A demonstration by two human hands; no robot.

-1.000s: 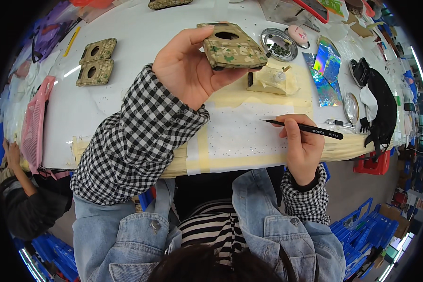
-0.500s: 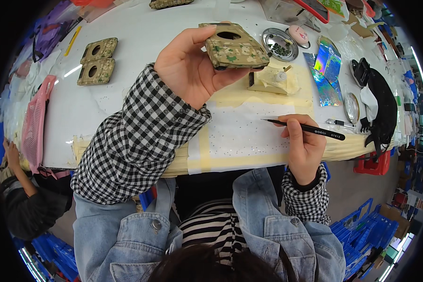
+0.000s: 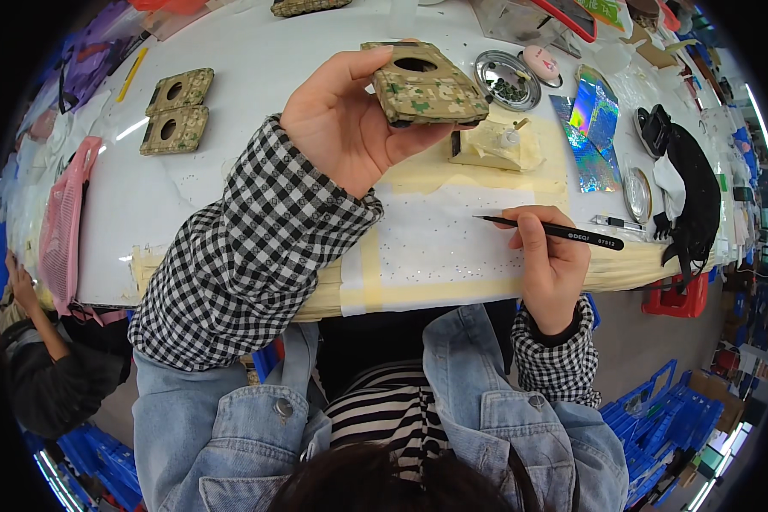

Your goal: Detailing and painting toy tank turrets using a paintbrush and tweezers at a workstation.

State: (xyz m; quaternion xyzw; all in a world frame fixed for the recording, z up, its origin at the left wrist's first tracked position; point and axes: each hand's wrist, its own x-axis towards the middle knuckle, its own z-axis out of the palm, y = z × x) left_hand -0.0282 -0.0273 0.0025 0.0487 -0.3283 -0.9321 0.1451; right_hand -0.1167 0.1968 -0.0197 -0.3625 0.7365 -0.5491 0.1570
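My left hand (image 3: pixel 341 119) is raised over the table, fingers wrapped round a camouflage model tank hull (image 3: pixel 435 92) with a round hole in its top. Its underside is hidden. Between the fingertips of my right hand (image 3: pixel 550 264) are slim black tweezers (image 3: pixel 563 231), pointing left. Their fine tip is above a white paper sheet (image 3: pixel 452 205), which is scattered with tiny specks and edged with yellowish tape. Two matching hulls (image 3: pixel 175 130) lie together at the left of the table.
Beyond the sheet stands a tape-covered block (image 3: pixel 499 147). A round metal dish (image 3: pixel 508 81) of small dark green parts is behind it. Shiny holographic film (image 3: pixel 590 136), a craft knife (image 3: pixel 619 224) and a black bag (image 3: pixel 695 179) lie rightward. Another person's hand (image 3: pixel 21 286) shows far left.
My right hand and the tweezers have shifted very slightly up and left. My left hand keeps the hull in the same place.
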